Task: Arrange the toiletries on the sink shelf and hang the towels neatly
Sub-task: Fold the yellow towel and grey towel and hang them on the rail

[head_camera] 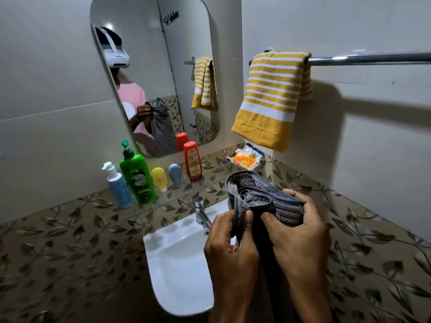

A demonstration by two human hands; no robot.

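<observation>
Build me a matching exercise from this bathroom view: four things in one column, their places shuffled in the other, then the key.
Things
1. grey towel
2. striped towel
3. green bottle
4. orange packet

Places
A. draped over the rail
B. in the corner, below the striped towel
C. gripped by the left hand and right hand above the sink
D. upright on the shelf, next to the white bottle

Pairs: 1-C, 2-A, 3-D, 4-B
</observation>
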